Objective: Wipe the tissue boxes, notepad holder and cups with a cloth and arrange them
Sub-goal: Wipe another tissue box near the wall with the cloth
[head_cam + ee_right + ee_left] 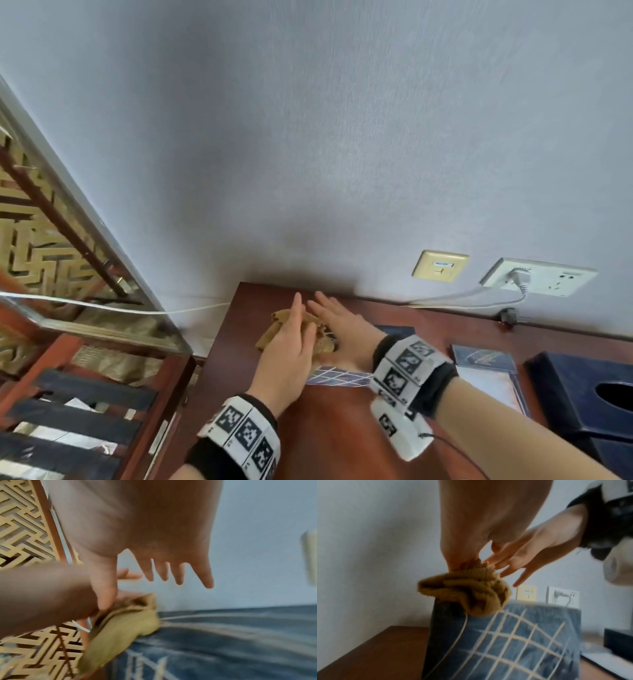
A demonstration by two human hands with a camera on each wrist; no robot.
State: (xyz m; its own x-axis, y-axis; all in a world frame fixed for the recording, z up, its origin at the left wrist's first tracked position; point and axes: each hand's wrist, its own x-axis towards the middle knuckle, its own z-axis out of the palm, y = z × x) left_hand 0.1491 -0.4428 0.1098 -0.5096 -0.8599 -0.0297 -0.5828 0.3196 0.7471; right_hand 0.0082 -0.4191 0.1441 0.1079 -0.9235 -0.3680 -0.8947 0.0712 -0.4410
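A tan cloth (279, 329) lies bunched on top of a blue tissue box with a cream grid pattern (339, 378), which stands on the reddish wooden desk (342, 435). My left hand (291, 342) rests on the cloth with its fingers straight, pointing at the wall. Close beside it, my right hand (337, 320) hovers with its fingers straight and spread. In the left wrist view the cloth (465, 592) sits on the box's (513, 642) top left corner. In the right wrist view the right hand's thumb (104, 599) touches the cloth (123, 619).
A notepad holder (486, 363) and a dark blue tissue box (582, 394) lie on the desk to the right. Wall sockets (537, 281) with a plugged cable sit behind. A wooden lattice screen (44, 260) stands left of the desk's edge.
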